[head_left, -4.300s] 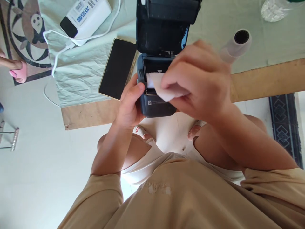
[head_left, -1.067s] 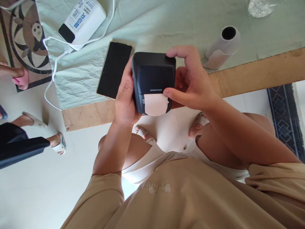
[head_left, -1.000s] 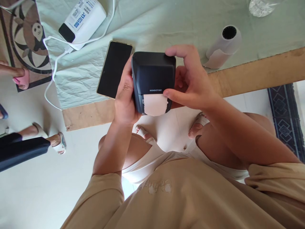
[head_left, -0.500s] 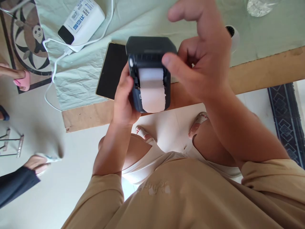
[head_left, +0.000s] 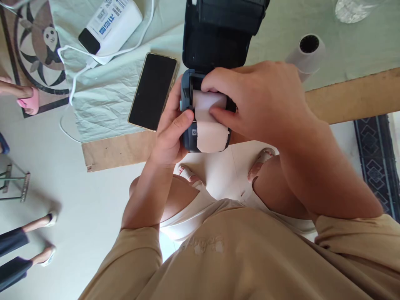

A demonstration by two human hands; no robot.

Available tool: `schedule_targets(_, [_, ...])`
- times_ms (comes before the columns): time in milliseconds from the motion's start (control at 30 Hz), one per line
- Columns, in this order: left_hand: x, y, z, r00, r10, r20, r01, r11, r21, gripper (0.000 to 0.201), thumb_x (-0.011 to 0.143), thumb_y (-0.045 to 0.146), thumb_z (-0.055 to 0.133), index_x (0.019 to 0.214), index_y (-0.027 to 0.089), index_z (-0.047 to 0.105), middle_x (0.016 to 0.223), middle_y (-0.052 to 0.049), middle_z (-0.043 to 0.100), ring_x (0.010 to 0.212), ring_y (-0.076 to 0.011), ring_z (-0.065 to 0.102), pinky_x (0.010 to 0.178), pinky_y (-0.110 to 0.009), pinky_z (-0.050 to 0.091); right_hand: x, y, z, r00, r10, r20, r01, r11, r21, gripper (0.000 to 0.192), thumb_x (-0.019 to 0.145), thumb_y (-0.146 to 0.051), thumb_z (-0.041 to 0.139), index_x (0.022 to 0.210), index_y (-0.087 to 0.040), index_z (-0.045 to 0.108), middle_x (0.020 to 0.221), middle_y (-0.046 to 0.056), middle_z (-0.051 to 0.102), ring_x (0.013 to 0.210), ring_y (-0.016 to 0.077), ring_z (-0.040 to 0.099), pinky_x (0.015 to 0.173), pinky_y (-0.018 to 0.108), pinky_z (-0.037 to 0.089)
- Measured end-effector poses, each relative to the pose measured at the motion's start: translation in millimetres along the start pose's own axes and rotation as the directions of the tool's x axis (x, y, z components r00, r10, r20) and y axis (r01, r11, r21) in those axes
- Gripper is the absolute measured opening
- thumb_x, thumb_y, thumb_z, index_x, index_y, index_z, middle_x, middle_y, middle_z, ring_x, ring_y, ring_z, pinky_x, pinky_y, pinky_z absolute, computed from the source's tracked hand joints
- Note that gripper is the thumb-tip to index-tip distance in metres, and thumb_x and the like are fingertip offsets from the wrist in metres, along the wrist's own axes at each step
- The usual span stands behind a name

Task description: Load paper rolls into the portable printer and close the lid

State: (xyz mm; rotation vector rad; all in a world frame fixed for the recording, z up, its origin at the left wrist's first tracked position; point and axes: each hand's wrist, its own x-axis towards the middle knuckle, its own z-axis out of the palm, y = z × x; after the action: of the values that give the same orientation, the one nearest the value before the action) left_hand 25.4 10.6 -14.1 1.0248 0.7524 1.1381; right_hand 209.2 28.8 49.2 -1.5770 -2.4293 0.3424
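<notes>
A small dark label printer (head_left: 190, 137) is held above the table's front edge, its black lid (head_left: 215, 46) swung wide open away from me. My left hand (head_left: 171, 131) wraps around its left side, thumb on the rim. Inside sits a white paper roll (head_left: 208, 100), with a torn-edged strip (head_left: 212, 137) hanging over the front. My right hand (head_left: 256, 104) reaches in from the right, thumb and index finger closed on the roll's right side. The other fingers of that hand are curled out of sight.
On the green cloth lie a smartphone (head_left: 153, 91) and a white device with a label (head_left: 114, 25) and cable (head_left: 73, 83). A white cylindrical object (head_left: 308, 54) and clear plastic (head_left: 353, 10) are at right. Other people's feet (head_left: 46, 254) show on the floor at left.
The printer's lid has swung from partly raised to fully open. My right hand has come down from above the printer onto the paper roll. The printer has shifted slightly right.
</notes>
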Motion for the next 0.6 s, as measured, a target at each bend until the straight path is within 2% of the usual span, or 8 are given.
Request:
schedule_targets(67, [-1, 1, 0.3, 1.0, -0.013, -0.021, 0.013, 1.0, 0.003, 0.052, 0.084, 0.049, 0.074, 0.131, 0.033, 0.062, 0.127, -0.003, 0.068, 0.145, -0.0314, 0.046, 0.11, -0.04, 0.051, 0, -1, -1, 0.999, -0.007, 0.031, 0.005, 0.999, 0.043, 0.027, 0.084, -0.037, 0.061, 0.108, -0.026, 0.061, 0.09, 0.004, 0.068, 0.074, 0.0207, 0.057, 0.06, 0.029, 0.03])
schedule_targets(167, [-1, 2, 0.4, 0.998, -0.04, -0.041, 0.041, 0.999, 0.019, 0.055, 0.081, 0.051, 0.076, 0.13, 0.031, 0.063, 0.121, -0.004, 0.069, 0.143, -0.032, 0.049, 0.111, -0.04, 0.049, -1, 3, -3, 1.0, -0.021, 0.001, 0.021, 0.992, 0.121, 0.039, 0.078, -0.032, 0.063, 0.117, -0.028, 0.06, 0.096, 0.002, 0.072, 0.071, 0.0191, 0.056, 0.061, 0.031, 0.033])
schedule_targets(267, [-2, 1, 0.2, 0.999, -0.019, -0.036, 0.019, 1.0, 0.005, 0.052, 0.082, 0.051, 0.075, 0.129, 0.03, 0.064, 0.117, -0.003, 0.07, 0.143, -0.0308, 0.048, 0.114, -0.041, 0.046, -3, 12, -7, 0.997, -0.066, -0.034, 0.074, 0.937, 0.343, 0.043, 0.075, -0.03, 0.068, 0.117, -0.027, 0.06, 0.096, 0.0, 0.073, 0.067, 0.0147, 0.056, 0.06, 0.031, 0.038])
schedule_targets(300, [-2, 1, 0.2, 0.999, -0.01, -0.043, 0.01, 1.0, -0.01, 0.049, 0.084, 0.049, 0.073, 0.128, 0.03, 0.064, 0.118, -0.002, 0.07, 0.144, -0.03, 0.046, 0.115, -0.041, 0.045, -4, 16, -8, 0.995, -0.08, -0.051, 0.095, 0.879, 0.467, 0.043, 0.074, -0.03, 0.07, 0.116, -0.026, 0.06, 0.098, 0.0, 0.072, 0.069, 0.0139, 0.058, 0.059, 0.029, 0.039])
schedule_targets(367, [-2, 0, -0.1, 0.998, 0.003, -0.06, -0.006, 0.999, -0.047, 0.042, 0.088, 0.045, 0.07, 0.127, 0.03, 0.065, 0.12, 0.001, 0.069, 0.146, -0.0282, 0.043, 0.119, -0.04, 0.04, -4, 24, -9, 0.99, -0.054, -0.131, 0.132, 0.69, 0.712, 0.043, 0.073, -0.031, 0.07, 0.114, -0.024, 0.058, 0.109, 0.001, 0.069, 0.08, 0.0142, 0.064, 0.057, 0.026, 0.039])
schedule_targets(433, [-1, 0, -0.7, 0.998, 0.006, -0.059, -0.011, 0.997, -0.078, 0.035, 0.089, 0.043, 0.069, 0.121, 0.029, 0.067, 0.118, 0.003, 0.069, 0.148, -0.0284, 0.039, 0.123, -0.039, 0.034, -2, 31, -8, 0.979, 0.084, -0.187, 0.127, 0.465, 0.876, 0.037, 0.074, -0.034, 0.063, 0.109, -0.023, 0.055, 0.109, 0.002, 0.065, 0.076, 0.013, 0.06, 0.052, 0.025, 0.037])
schedule_targets(533, [2, -1, -2.1, 0.999, 0.002, -0.047, -0.007, 0.994, -0.111, 0.032, 0.087, 0.045, 0.07, 0.116, 0.03, 0.067, 0.114, 0.005, 0.071, 0.15, -0.032, 0.034, 0.122, -0.044, 0.034, 4, 38, -2, 0.941, 0.336, -0.042, -0.02, 0.178, 0.984, 0.024, 0.084, -0.039, 0.039, 0.099, -0.023, 0.049, 0.089, 0.004, 0.055, 0.054, 0.0106, 0.038, 0.045, 0.028, 0.03])
schedule_targets(600, [3, -2, -2.9, 0.998, 0.004, -0.062, -0.012, 0.992, -0.128, 0.033, 0.086, 0.047, 0.071, 0.115, 0.031, 0.067, 0.113, 0.005, 0.072, 0.151, -0.0329, 0.032, 0.122, -0.045, 0.035, 6, 40, 6, 0.908, 0.417, 0.037, -0.08, 0.086, 0.993, 0.022, 0.088, -0.036, 0.03, 0.098, -0.023, 0.045, 0.086, 0.006, 0.052, 0.055, 0.0116, 0.037, 0.044, 0.028, 0.03])
